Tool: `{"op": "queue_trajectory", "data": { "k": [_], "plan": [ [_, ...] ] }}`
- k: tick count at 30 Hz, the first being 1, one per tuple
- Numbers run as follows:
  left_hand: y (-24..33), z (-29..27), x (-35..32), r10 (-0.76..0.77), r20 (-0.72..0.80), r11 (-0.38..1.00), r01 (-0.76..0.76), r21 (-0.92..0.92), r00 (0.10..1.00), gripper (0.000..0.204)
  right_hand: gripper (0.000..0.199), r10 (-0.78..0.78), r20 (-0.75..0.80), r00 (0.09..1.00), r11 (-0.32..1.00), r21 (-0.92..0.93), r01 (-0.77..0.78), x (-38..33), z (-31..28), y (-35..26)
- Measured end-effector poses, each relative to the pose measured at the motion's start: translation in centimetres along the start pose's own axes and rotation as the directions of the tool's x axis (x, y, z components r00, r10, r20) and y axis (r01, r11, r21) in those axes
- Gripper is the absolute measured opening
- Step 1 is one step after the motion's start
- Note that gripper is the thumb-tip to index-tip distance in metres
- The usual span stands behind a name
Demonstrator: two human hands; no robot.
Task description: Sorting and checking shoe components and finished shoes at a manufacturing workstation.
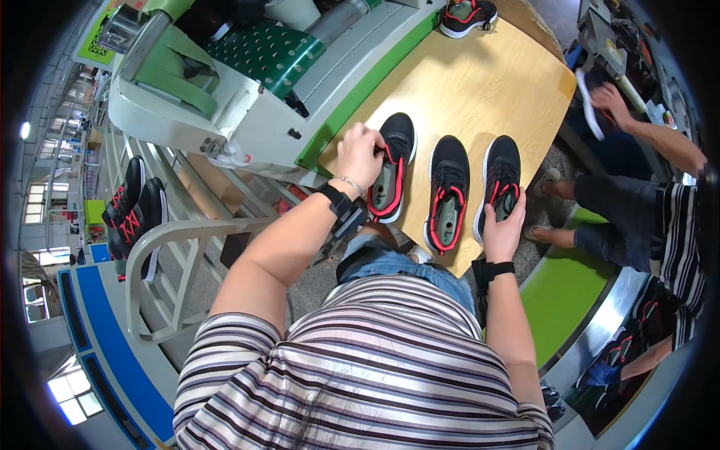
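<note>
Three black sneakers with red collar trim and white soles lie on a light wooden tabletop [480,90], toes pointing away from me. My left hand [360,157] is closed on the left sneaker [390,169], with curled fingers at its tongue and laces. In the middle, another sneaker [449,191] stands untouched, its insole showing. At the right sneaker [502,165], my right hand [504,229] grips the heel end, thumb at the collar opening and fingers along the outer side. That heel is partly hidden by my hand.
Another sneaker [466,16] sits at the table's far end. Left of the table is a machine with a green perforated belt [262,52]. Black sneakers [139,214] rest on a metal rack [187,247] at the left. A co-worker's hand [611,103] holds a shoe at the right.
</note>
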State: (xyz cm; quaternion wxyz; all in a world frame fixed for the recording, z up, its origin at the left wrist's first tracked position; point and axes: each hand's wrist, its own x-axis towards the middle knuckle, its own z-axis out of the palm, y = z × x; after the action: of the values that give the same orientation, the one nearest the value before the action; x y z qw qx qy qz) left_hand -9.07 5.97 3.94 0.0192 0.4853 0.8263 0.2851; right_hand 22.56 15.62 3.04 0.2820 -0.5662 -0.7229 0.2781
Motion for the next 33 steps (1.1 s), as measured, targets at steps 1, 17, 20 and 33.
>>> {"op": "queue_trajectory", "data": {
  "k": [1, 17, 20, 33],
  "plan": [
    [-0.6, 0.9, 0.0, -0.155, -0.033, 0.982, 0.151, -0.117, 0.987, 0.041, 0.081, -0.014, -0.007, 1.000, 1.000, 0.000, 0.014, 0.0, 0.1, 0.1],
    [3.1, 2.0, -6.6, -0.114, 0.100, 0.907, 0.145, -0.396, 0.988, 0.109, 0.081, -0.062, -0.015, 0.998, 0.998, 0.021, 0.062, 0.1, 0.0, 0.0],
    [2.3, 2.0, -6.7, -0.153, 0.149, 0.837, 0.208, -0.506, 0.977, 0.094, 0.080, -0.058, 0.003, 0.998, 0.991, 0.125, 0.057, 0.3, -0.3, 0.7],
    [5.8, -19.0, 4.9, -0.330, -0.270, 0.503, -0.073, -0.861, 0.904, 0.074, 0.070, -0.582, 0.032, 0.813, 0.698, 0.533, 0.479, 19.8, -2.8, -21.1]
  ]
}}
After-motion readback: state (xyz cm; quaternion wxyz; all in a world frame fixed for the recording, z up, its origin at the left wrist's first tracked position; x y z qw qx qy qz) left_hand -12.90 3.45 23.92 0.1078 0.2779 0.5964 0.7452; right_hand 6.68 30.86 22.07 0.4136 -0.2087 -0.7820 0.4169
